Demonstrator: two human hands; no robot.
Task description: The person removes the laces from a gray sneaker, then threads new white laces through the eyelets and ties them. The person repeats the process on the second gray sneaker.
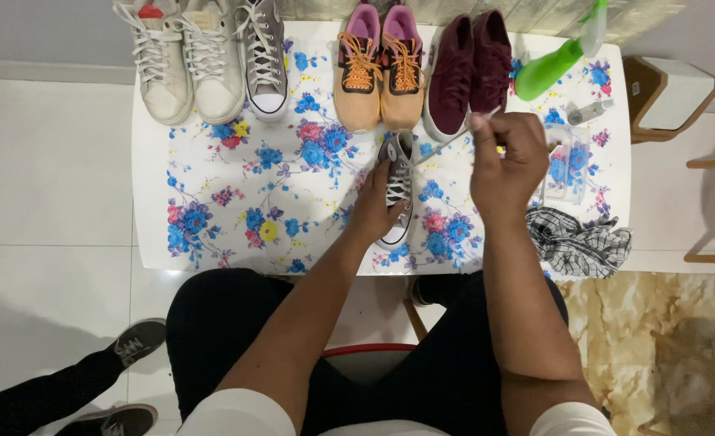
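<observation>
Canvas and rubber are making up the small grey sneaker [398, 187] that is lying near the front edge of the bench [212, 234], toe pointing toward the person, just below the orange pair [380, 69]. The left hand [371, 208] is gripping it along its left side, fingers curling around the upper. The right hand [504, 161] is clenching, pinching the end of a white lace [446, 142] that is running taut from the sneaker's eyelets up to the fingertips.

The sneaker is probably handling light, with a soft, foldable upper and a firmer sole, so a hold low on the sidewall by the sole is likely giving the steadiest grip. The lace is looking thin and limp, probably slipping easily unless pinched close to its stiff tip.

Other shoes are standing along the far edge: a white pair [181, 56], a grey high-top [265, 56] and a maroon pair [470, 69]. A green spray bottle [555, 64] and a checked cloth [577, 241] are lying to the right.
</observation>
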